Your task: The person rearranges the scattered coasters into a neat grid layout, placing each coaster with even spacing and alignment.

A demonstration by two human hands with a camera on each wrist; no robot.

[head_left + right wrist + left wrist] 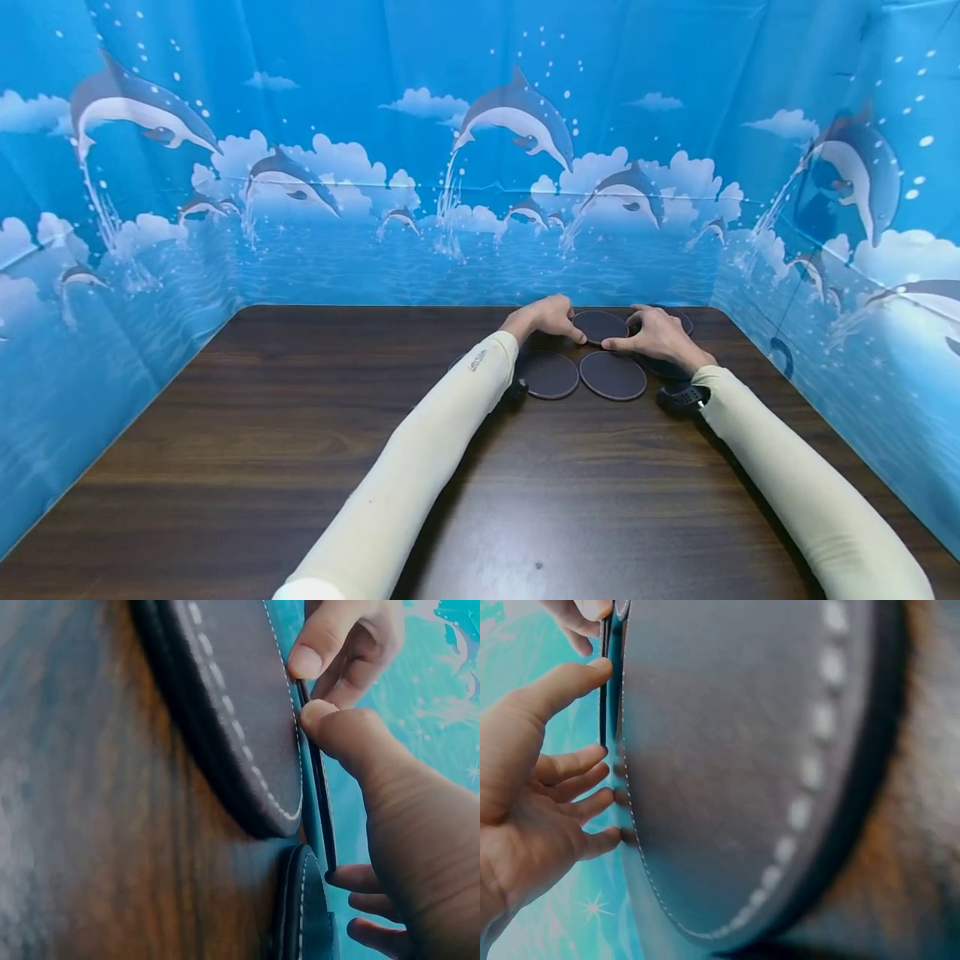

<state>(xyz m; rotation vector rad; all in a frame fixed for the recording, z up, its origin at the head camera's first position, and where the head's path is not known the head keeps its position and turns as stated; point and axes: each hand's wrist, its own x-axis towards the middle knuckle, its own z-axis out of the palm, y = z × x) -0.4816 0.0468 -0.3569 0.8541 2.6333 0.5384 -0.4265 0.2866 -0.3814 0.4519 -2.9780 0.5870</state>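
Observation:
Near the table's back edge, a round dark coaster (600,323) is held between my two hands, raised a little off the wood. My left hand (550,317) pinches its left side with thumb and index finger. On the opposite side my right hand (660,335) grips the rim, thumb in front and fingers at the far edge. Edge-on, the held coaster (322,802) looks thin in the right wrist view. Closer to me lie two more coasters, a left one (550,375) and a right one (613,376), with pale stitching around their rims.
Another coaster (684,322) shows behind my right hand, and one lies partly under that hand. A dark rim peeks out beside my left sleeve (465,392). The brown wooden table (247,433) meets a blue dolphin-print curtain (337,258) at the back and sides.

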